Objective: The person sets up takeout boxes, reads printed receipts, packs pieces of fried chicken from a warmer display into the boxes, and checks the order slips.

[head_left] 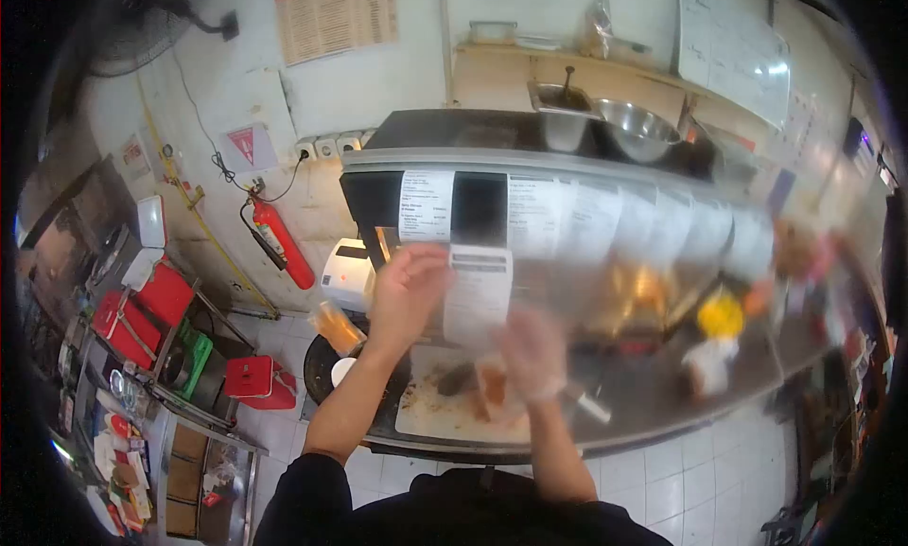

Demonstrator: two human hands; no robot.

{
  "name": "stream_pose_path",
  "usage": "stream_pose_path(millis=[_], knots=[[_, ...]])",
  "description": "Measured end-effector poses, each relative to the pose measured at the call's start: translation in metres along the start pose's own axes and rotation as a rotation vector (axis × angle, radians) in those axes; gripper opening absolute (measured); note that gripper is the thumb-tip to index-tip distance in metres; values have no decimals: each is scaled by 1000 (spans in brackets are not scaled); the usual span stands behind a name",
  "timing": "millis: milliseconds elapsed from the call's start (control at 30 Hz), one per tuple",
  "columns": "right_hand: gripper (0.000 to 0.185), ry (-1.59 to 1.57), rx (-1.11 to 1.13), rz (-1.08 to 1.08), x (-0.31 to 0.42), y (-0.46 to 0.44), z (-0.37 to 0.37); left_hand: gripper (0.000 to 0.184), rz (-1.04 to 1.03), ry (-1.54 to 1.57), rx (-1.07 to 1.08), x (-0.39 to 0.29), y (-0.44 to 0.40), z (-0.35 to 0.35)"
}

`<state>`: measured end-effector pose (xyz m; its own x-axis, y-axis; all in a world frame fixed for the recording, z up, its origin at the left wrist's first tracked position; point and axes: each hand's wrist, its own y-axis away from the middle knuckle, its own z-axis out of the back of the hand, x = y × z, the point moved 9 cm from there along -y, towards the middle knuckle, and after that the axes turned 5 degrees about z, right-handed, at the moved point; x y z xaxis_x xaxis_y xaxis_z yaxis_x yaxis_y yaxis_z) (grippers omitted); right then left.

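A printed paper receipt [480,295] hangs upright in front of me, above the counter. The fingers of my left hand [413,283] are closed at its upper left edge. My right hand [534,355], which seems to wear a thin clear glove, is smeared by motion near the receipt's lower right corner; its fingers cannot be made out. Below both hands lies a white cutting board [430,418] with brown crumbs and food bits. A partly hidden piece with orange-brown food [492,385] is on it, beside a dark object [456,379].
More receipts [426,205] hang along the shelf's front edge. A steel bowl [638,130] and a metal container [565,120] stand on top. A knife [591,404] lies right of the board. A white printer-like machine [350,270] stands left; a fire extinguisher [282,243] hangs on the wall.
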<state>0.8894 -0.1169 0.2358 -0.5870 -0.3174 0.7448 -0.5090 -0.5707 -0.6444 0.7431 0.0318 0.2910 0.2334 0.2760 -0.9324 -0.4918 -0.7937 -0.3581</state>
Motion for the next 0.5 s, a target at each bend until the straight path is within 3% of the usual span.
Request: stream_pose_path(millis=[167,233,267,333,367,433,500], knots=[[23,-51,34,-80,-10,7,-2,28,-45,-47,73,3,4,-5],[16,62,-86,105,-7,11,9,25,-145,-521,-32,-23,-12,6],[16,62,-81,107,-21,17,8,26,-318,-593,-113,-29,-29,18],[14,149,-46,76,-44,29,6,34,-456,-622,-223,-46,-58,42],[14,179,-32,66,-47,31,7,44,-410,-666,-169,-53,-72,47],[29,272,214,-270,-68,39,-3,50,-597,-845,-125,-59,-84,41],[27,242,139,-168,-79,53,-3,53,-630,-906,-66,-54,-83,30]])
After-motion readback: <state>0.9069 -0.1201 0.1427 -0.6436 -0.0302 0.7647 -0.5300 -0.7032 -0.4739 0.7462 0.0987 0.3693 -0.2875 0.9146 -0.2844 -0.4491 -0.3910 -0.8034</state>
